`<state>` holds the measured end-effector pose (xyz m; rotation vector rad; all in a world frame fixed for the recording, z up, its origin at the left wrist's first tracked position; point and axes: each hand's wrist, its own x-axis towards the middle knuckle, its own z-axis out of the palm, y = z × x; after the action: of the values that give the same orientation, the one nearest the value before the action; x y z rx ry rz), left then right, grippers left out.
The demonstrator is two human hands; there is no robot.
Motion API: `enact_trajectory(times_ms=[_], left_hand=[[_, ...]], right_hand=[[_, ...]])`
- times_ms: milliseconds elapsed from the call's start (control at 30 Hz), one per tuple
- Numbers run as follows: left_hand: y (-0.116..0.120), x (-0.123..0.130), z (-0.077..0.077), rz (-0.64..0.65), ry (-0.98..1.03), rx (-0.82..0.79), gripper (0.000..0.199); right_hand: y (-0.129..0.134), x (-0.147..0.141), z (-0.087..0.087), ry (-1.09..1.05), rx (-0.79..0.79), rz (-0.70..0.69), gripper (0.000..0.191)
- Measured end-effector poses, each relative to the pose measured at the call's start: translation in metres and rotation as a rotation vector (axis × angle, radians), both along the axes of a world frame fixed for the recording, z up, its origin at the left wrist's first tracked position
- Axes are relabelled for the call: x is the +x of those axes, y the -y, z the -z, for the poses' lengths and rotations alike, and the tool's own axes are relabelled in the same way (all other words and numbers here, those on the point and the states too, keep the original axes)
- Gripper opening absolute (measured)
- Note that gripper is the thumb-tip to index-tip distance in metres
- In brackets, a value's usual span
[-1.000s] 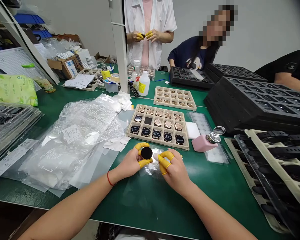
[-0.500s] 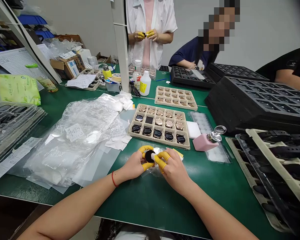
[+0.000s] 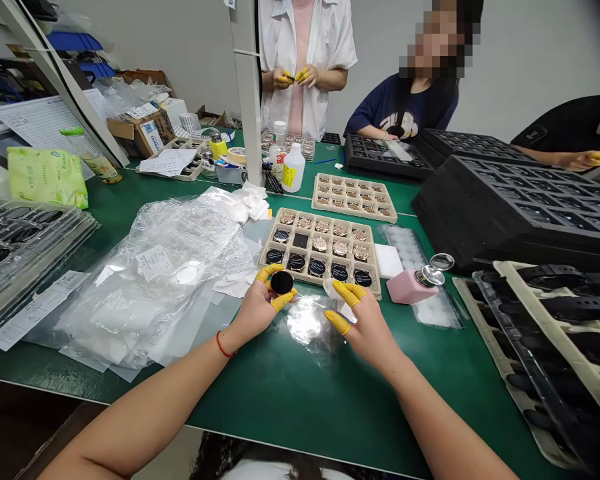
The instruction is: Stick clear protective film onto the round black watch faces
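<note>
A round, black-faced watch head (image 3: 282,283) is gripped at its rim between the thumb and fingers of my left hand (image 3: 260,299), just in front of the tray. My right hand (image 3: 363,320), in yellow finger cots too, has thumb and forefinger spread apart. A crumpled white wipe (image 3: 349,311) shows behind and between those fingers; whether they touch it I cannot tell. On the table between my hands lies a clear plastic film (image 3: 307,323). Beyond them stands a beige compartment tray (image 3: 320,279) with black-faced and rose-gold watch heads.
At right stand a pink pump bottle (image 3: 411,285), a white pad (image 3: 389,261) and stacked black trays (image 3: 475,220). Plastic bags (image 3: 170,267) cover the left. A second beige tray (image 3: 355,216) sits further back. Several people work across the table.
My hands have moved apart. The left carries the watch head slightly left and up; the right has drawn away from its face, its fingers now spread.
</note>
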<state>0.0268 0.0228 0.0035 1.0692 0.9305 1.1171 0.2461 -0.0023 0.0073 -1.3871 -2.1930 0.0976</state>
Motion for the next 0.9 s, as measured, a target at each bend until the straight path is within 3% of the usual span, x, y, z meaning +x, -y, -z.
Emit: enact_trajectory(times_ms=[67,133,233,367,500,633,700,767,833,900], left_hand=[[-0.001,-0.001,-0.005,-0.014,0.058,0.0,0.054],[0.0,-0.003,-0.008,-0.012,0.086,0.003,0.054],[-0.001,-0.008,-0.012,0.014,0.09,0.007,0.049],[-0.006,-0.019,-0.018,0.023,0.06,0.029,0.051],[0.0,-0.031,-0.037,-0.03,0.041,0.043,0.053],[0.027,-0.055,-0.056,-0.002,-0.081,0.116,0.051],[0.045,-0.082,-0.061,-0.133,-0.201,0.176,0.048],[0.067,-0.122,-0.063,-0.359,-0.303,0.23,0.048],[0.091,-0.17,-0.064,-0.603,-0.384,0.252,0.053],[0.116,-0.22,-0.063,-0.833,-0.45,0.237,0.056]], right_hand=[[-0.001,-0.001,0.002,-0.021,-0.012,-0.068,0.047],[0.0,-0.004,0.003,-0.064,0.044,-0.109,0.029],[0.008,-0.008,0.001,-0.153,0.258,-0.152,0.023],[0.026,-0.014,-0.01,-0.127,0.51,-0.36,0.027],[0.042,-0.025,-0.018,-0.067,0.52,-0.542,0.03],[0.048,-0.047,-0.023,0.041,0.451,-0.751,0.026],[0.045,-0.06,-0.025,0.134,0.349,-0.842,0.025],[0.035,-0.074,-0.026,0.179,0.239,-0.887,0.038],[0.015,-0.089,-0.026,0.118,0.158,-0.84,0.039],[-0.016,-0.108,-0.024,-0.042,0.071,-0.687,0.031]])
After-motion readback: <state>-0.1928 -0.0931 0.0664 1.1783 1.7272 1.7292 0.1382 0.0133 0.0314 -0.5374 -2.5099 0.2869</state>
